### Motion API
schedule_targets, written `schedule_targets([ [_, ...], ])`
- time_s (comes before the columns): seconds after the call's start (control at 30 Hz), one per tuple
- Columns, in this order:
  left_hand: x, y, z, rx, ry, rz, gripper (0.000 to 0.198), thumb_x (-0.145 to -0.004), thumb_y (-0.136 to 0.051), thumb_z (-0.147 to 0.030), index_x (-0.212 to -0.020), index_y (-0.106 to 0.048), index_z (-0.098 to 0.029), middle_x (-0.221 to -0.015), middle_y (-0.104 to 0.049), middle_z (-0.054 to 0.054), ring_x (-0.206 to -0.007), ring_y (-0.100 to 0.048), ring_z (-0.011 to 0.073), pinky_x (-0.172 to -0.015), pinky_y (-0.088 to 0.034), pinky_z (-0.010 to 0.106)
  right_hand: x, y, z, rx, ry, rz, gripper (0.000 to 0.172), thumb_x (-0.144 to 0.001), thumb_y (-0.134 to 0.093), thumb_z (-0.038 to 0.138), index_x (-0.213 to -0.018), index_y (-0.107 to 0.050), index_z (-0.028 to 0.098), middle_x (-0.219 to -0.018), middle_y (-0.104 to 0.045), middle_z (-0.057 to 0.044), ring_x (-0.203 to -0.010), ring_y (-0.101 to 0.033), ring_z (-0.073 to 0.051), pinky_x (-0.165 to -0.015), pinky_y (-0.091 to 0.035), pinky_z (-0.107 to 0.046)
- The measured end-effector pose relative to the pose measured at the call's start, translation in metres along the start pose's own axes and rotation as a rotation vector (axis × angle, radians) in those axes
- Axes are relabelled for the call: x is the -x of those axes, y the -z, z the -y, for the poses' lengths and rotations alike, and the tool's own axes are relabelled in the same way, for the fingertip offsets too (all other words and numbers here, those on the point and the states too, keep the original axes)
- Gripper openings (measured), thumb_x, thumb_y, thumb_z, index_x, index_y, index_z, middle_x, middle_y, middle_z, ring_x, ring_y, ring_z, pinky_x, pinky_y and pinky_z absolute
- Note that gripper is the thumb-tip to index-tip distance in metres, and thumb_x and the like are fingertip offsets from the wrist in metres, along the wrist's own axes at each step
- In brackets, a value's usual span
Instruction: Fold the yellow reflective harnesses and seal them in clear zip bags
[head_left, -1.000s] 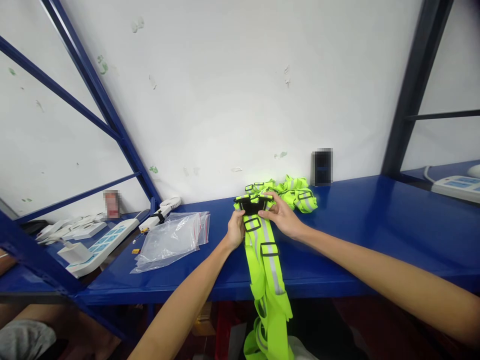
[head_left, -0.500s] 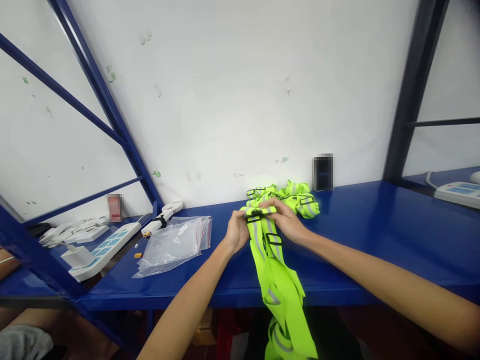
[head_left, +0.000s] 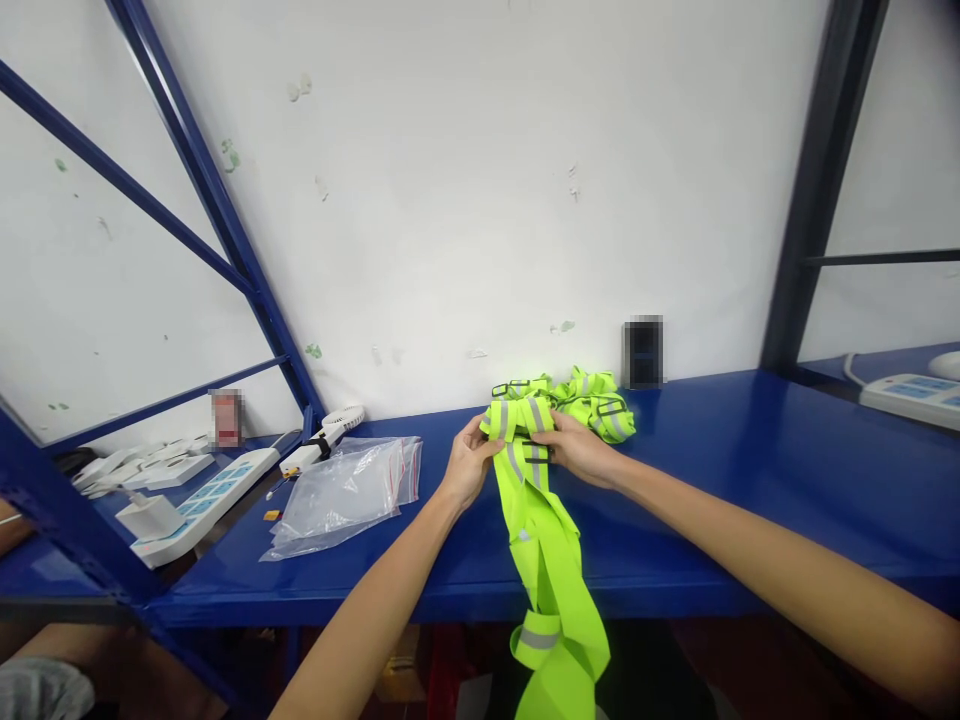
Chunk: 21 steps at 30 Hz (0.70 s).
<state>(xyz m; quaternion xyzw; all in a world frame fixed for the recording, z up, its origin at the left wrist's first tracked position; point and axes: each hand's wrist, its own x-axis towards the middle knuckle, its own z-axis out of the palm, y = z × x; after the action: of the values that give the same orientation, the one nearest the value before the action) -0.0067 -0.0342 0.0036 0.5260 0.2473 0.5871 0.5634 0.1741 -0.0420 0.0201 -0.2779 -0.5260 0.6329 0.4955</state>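
A neon yellow-green reflective strap harness (head_left: pixel 551 550) with grey stripes and black buckles is held up between my hands. My left hand (head_left: pixel 469 462) pinches the left end of its folded top part, thumb in front. On the other end, my right hand (head_left: pixel 577 448) grips the straps near a black buckle. Long straps drape down over the table's front edge and run out of the bottom of the view. Behind my hands, more bundled straps of the same kind (head_left: pixel 600 405) lie against the wall.
Clear zip bags (head_left: pixel 349 500) lie left on the blue table (head_left: pixel 720 480), beside a white handheld fan (head_left: pixel 322 445). A blurred black box (head_left: pixel 643 352) stands by the wall. Power strips (head_left: pixel 206 505) lie at both sides; blue frame posts (head_left: pixel 217 190) rise left. Another person's knee (head_left: pixel 45 685) shows lower left.
The folded top part of the harness has turned so its striped face shows toward me. My right fingers moved from over its top to its front, and the hanging straps shifted slightly left.
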Motion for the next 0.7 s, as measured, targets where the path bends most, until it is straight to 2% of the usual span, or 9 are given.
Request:
schedule_targets([
  [0.07,0.0,0.0,0.002,0.003,0.004,-0.019,0.048,-0.059,-0.079,-0.016,-0.105,-0.064,-0.017,-0.099,-0.069,0.004,-0.086,-0.065,0.0176,-0.08,-0.05,0.03,0.001,0.002,0.0,0.05,-0.033,0.01,0.05,-0.075,-0.066,0.016,-0.122,-0.059,0.029,-0.116,-0.068,-0.004,-0.097,-0.067,-0.023,-0.082,-0.056,-0.038],
  [0.13,-0.002,-0.001,0.004,0.017,0.001,-0.047,0.045,-0.058,-0.078,-0.014,-0.101,-0.065,-0.018,-0.095,-0.068,0.002,-0.083,-0.065,0.0159,-0.079,-0.05,0.029,0.002,0.004,0.001,0.07,-0.015,0.029,0.053,-0.076,-0.066,0.017,-0.125,-0.058,0.034,-0.121,-0.066,-0.002,-0.101,-0.065,-0.021,-0.084,-0.055,-0.037],
  [0.27,-0.005,0.001,0.009,-0.016,-0.049,-0.139,0.037,-0.056,-0.073,-0.009,-0.091,-0.067,-0.018,-0.084,-0.068,-0.001,-0.078,-0.063,0.0133,-0.076,-0.048,0.025,0.005,0.002,0.0,0.08,0.013,0.152,0.047,-0.079,-0.067,0.025,-0.124,-0.061,0.035,-0.125,-0.063,-0.001,-0.108,-0.061,-0.021,-0.087,-0.052,-0.034],
  [0.43,-0.007,0.007,0.01,-0.107,-0.098,-0.13,0.037,-0.058,-0.073,-0.013,-0.095,-0.071,-0.017,-0.097,-0.072,0.004,-0.089,-0.064,0.0184,-0.082,-0.048,0.03,0.007,-0.004,-0.006,0.042,0.065,0.124,0.036,-0.08,-0.068,0.04,-0.115,-0.067,0.03,-0.124,-0.064,-0.003,-0.109,-0.059,-0.023,-0.085,-0.051,-0.035],
  [0.53,-0.007,0.007,0.007,-0.216,-0.158,-0.102,0.037,-0.062,-0.078,-0.023,-0.097,-0.071,-0.016,-0.105,-0.07,0.009,-0.098,-0.064,0.023,-0.087,-0.047,0.032,0.006,-0.007,-0.004,-0.061,0.101,0.108,0.032,-0.076,-0.071,0.034,-0.107,-0.071,0.025,-0.113,-0.068,-0.005,-0.105,-0.061,-0.023,-0.086,-0.05,-0.035],
  [0.6,-0.005,0.005,0.006,-0.257,-0.172,-0.084,0.044,-0.066,-0.078,-0.031,-0.107,-0.068,-0.017,-0.108,-0.069,0.009,-0.101,-0.063,0.024,-0.087,-0.047,0.032,0.006,-0.008,-0.001,-0.096,0.11,0.078,0.031,-0.07,-0.073,0.026,-0.101,-0.073,0.022,-0.104,-0.071,-0.005,-0.1,-0.063,-0.022,-0.087,-0.049,-0.034],
  [0.7,0.0,0.002,0.006,-0.323,-0.183,-0.106,0.046,-0.076,-0.07,-0.04,-0.117,-0.061,-0.022,-0.101,-0.069,0.005,-0.092,-0.063,0.0212,-0.081,-0.047,0.029,0.004,-0.007,0.004,-0.099,0.122,0.026,0.037,-0.061,-0.074,0.017,-0.097,-0.075,0.021,-0.093,-0.073,-0.003,-0.088,-0.065,-0.02,-0.081,-0.05,-0.032],
])
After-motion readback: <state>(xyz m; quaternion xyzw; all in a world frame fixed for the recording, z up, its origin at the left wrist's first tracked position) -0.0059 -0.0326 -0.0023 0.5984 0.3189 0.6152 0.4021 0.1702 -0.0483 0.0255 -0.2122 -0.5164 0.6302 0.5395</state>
